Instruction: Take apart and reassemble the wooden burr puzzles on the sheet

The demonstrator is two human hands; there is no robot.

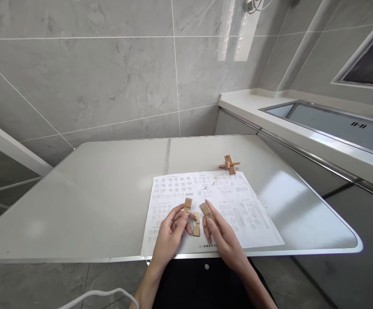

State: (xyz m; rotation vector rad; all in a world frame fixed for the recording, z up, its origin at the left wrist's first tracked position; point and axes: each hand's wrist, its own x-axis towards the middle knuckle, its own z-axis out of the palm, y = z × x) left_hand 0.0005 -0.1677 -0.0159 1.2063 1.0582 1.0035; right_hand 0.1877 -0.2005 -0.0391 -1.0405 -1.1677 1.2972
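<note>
My left hand [172,229] is closed on a notched wooden puzzle piece [188,203], pinched between thumb and fingers. Another notched wooden piece [196,230] lies on the printed sheet [228,219] between my hands, close to the left fingertips; whether they touch it I cannot tell. My right hand [220,231] is closed around a third wooden piece [205,209], whose upper end sticks out past the thumb. Fingers hide the lower part of each held piece. Rows of small diagrams cover the white sheet under both hands.
An assembled wooden cross-shaped puzzle [229,165] stands just beyond the sheet's far edge. The pale table [77,201] ends at a grey tiled wall. On the right runs a counter with a sink [334,124]. A white cable [99,293] hangs at the lower left.
</note>
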